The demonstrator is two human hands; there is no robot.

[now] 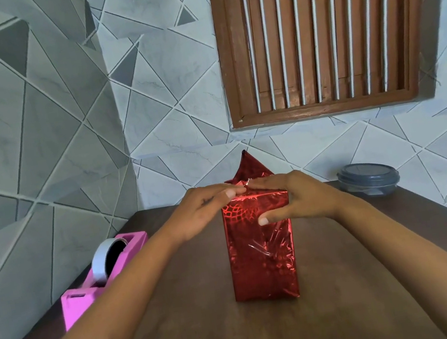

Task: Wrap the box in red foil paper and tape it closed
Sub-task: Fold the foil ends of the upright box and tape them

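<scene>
Both forearms are being held stretched forward and angled inward. The left hand (205, 210) is being laid palm down, fingers straight, its fingertips almost touching those of the right hand (294, 196), whose fingers are being held flat, thumb spread below them.

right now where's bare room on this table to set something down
Widest bare patch of dark brown wooden table: in front of the red foil-wrapped box, between both forearms. Another right of it, before the grey lidded round container. Crowded left: pink tape dispenser.
</scene>
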